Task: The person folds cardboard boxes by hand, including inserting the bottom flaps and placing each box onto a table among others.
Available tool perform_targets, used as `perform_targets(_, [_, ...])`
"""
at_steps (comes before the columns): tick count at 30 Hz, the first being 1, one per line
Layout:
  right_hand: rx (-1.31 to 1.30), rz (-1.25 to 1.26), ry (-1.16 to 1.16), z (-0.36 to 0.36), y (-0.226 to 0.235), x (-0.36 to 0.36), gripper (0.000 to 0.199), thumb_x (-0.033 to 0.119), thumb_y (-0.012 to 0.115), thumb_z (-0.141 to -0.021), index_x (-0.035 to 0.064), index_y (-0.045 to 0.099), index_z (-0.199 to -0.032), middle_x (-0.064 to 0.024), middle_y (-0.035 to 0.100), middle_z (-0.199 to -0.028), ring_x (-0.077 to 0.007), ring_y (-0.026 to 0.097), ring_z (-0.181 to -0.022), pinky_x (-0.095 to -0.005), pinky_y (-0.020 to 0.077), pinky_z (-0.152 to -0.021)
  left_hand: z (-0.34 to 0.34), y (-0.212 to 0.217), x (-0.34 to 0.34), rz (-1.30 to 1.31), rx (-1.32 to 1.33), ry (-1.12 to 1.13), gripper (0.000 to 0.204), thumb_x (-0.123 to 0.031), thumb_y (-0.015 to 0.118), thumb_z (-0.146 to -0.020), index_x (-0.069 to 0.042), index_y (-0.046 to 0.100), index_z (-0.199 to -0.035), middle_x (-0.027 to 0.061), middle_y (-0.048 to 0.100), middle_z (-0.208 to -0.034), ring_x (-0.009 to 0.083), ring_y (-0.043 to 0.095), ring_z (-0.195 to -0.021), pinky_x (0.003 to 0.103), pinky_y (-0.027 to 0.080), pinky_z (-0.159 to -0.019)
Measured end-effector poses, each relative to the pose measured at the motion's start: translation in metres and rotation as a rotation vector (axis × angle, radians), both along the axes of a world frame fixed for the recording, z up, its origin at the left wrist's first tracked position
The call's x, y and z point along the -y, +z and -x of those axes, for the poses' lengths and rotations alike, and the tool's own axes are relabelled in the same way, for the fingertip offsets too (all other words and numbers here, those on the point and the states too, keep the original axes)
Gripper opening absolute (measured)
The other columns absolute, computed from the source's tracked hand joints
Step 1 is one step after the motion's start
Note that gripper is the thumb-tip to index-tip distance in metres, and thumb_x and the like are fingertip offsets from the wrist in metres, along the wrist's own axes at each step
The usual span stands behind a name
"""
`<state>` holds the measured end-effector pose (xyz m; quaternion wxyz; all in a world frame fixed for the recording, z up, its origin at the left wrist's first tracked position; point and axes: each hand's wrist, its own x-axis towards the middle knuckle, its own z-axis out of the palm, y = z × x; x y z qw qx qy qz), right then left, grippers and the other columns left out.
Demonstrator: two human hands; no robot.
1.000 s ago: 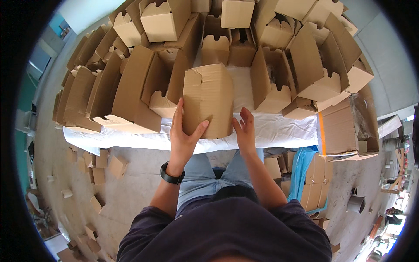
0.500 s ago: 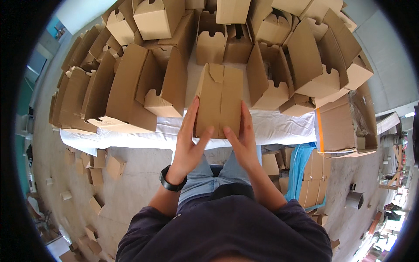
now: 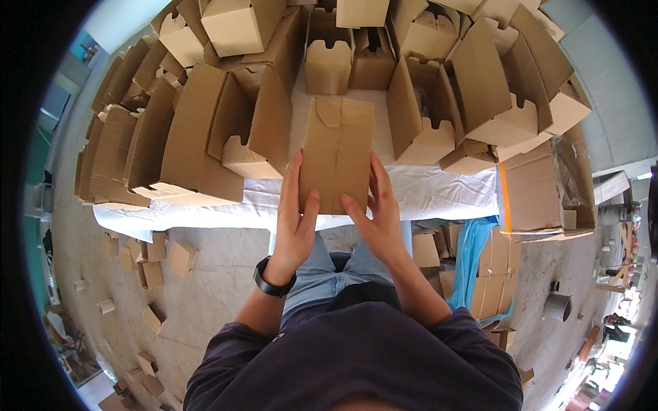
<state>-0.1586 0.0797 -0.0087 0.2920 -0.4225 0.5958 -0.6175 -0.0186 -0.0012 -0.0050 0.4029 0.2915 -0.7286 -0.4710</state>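
Carton (image 3: 337,161) between left fingers (image 3: 290,185) and right fingers (image 3: 382,182), boxes (image 3: 195,133) either side and beyond on cloth (image 3: 425,198)

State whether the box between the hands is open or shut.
The held box is shut on its upper face: two panels meet along a seam there. Its underside is hidden.

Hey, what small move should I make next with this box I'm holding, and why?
Perhaps press lightly along the seam with your right thumb, to check how flat it lies: your left hand and right hand brace the box from both sides, thumbs on its face.
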Motion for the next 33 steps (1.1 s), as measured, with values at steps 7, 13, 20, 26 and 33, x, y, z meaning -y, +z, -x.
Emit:
perform_targets(7, [-0.091,-0.052,0.008,0.002,0.008,0.004,0.082,0.009,0.07,-0.086,-0.0021,0.021,-0.15,-0.0236,0.038,-0.147,-0.0332,0.043,-0.135,-0.0437,0.0483,-0.101,-0.002,0.0,0.006,-0.078,-0.049,0.0,0.057,0.002,0.046,-0.094,0.004,0.029,-0.149,0.0196,0.036,-0.152,0.0302,0.034,-0.141,0.037,0.026,-0.115])
perform_targets(13, [-0.047,-0.061,-0.023,-0.005,0.018,-0.005,0.082,0.011,0.07,-0.086,-0.0009,0.021,-0.15,-0.0228,0.035,-0.148,-0.035,0.043,-0.134,-0.0432,0.0492,-0.1,-0.006,0.005,0.015,-0.066,-0.071,-0.049,0.054,0.002,0.047,-0.093,0.003,0.037,-0.145,0.0186,0.043,-0.148,0.0273,0.04,-0.138,0.035,0.029,-0.113])
perform_targets(20, [-0.457,-0.043,-0.068,0.0,0.014,-0.005,0.075,0.015,0.071,-0.086,-0.0034,0.03,-0.145,-0.0289,0.031,-0.148,-0.0441,0.039,-0.135,-0.0443,0.0433,-0.104,-0.007,0.01,0.022,-0.054,0.017,-0.017,0.056,-0.002,0.055,-0.092,0.001,0.039,-0.145,0.0186,0.046,-0.145,0.0284,0.045,-0.134,0.036,0.035,-0.11])
perform_targets(26, [-0.67,-0.047,-0.184,-0.009,0.019,0.009,0.077,0.022,0.071,-0.085,-0.0095,0.03,-0.142,-0.0359,0.025,-0.148,-0.0515,0.04,-0.13,-0.0447,0.047,-0.099,-0.001,0.012,0.01,0.052,0.052,0.011,0.059,0.0,0.059,-0.088,0.001,0.039,-0.144,0.0204,0.048,-0.142,0.0301,0.049,-0.131,0.036,0.039,-0.106])
perform_targets(33, [-0.713,-0.087,-0.208,-0.013,0.022,0.013,0.078,0.025,0.071,-0.083,-0.0118,0.032,-0.139,-0.037,0.024,-0.147,-0.0519,0.049,-0.122,-0.0445,0.0545,-0.085,0.003,0.012,0.008,0.07,0.065,0.059,0.062,0.002,0.058,-0.085,-0.002,0.041,-0.144,0.0213,0.049,-0.14,0.0328,0.051,-0.127,0.037,0.042,-0.104])
